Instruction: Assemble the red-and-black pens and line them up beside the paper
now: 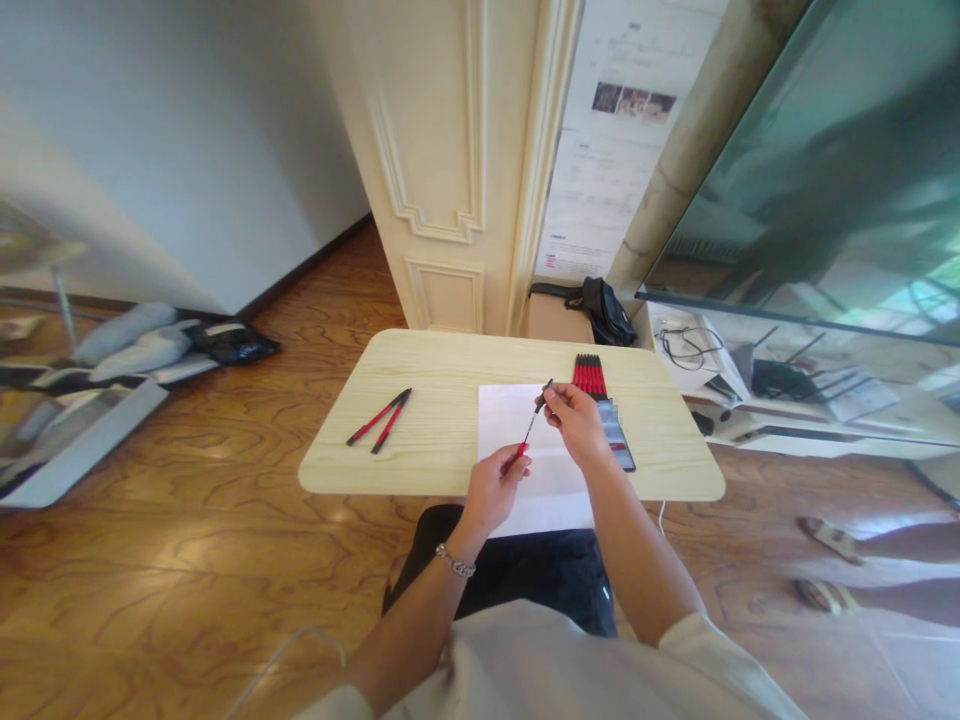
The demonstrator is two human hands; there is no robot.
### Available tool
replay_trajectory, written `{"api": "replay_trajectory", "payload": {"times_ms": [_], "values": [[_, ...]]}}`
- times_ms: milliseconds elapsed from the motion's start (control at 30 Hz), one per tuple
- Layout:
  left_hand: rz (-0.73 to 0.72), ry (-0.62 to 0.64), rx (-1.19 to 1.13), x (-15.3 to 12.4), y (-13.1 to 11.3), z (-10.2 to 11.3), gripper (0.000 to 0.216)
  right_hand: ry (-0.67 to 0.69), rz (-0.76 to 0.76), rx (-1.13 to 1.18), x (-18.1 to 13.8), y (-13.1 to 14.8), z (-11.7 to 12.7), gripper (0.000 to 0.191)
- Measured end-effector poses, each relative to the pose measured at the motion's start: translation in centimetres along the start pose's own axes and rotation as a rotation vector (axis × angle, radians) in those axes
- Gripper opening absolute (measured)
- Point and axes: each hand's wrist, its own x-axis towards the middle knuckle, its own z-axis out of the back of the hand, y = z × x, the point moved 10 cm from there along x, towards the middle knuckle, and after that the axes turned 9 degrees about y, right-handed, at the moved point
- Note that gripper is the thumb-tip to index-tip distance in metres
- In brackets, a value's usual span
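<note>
Both hands hold one red and black pen (531, 428) above a white sheet of paper (536, 455) on a small light wooden table (420, 440). My left hand (495, 487), with a bracelet on its wrist, pinches the pen's red lower end. My right hand (574, 415) pinches the black upper end. Two more red and black pens (380, 419) lie side by side on the table's left part. A row of several red pens (589, 375) lies beyond my right hand, with a dark flat package (619, 440) next to it.
Wooden floor surrounds the table. A cream panelled door stands behind it, with a black bag (604, 308) at its foot. Cables and a router lie on a low white shelf (750, 380) at the right. Cushions and a board lie at the left.
</note>
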Motion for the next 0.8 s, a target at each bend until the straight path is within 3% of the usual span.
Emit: {"api": "replay_trajectory", "payload": {"times_ms": [500, 800], "values": [[0.005, -0.01, 0.018, -0.1, -0.5, 0.1, 0.037, 0.004, 0.028, -0.077, -0.1, -0.4, 0.2, 0.029], [-0.006, 0.023, -0.017, 0.1, -1.2, 0.0, 0.04, 0.11, -0.055, -0.176, -1.7, -3.1, -1.2, 0.028]]}}
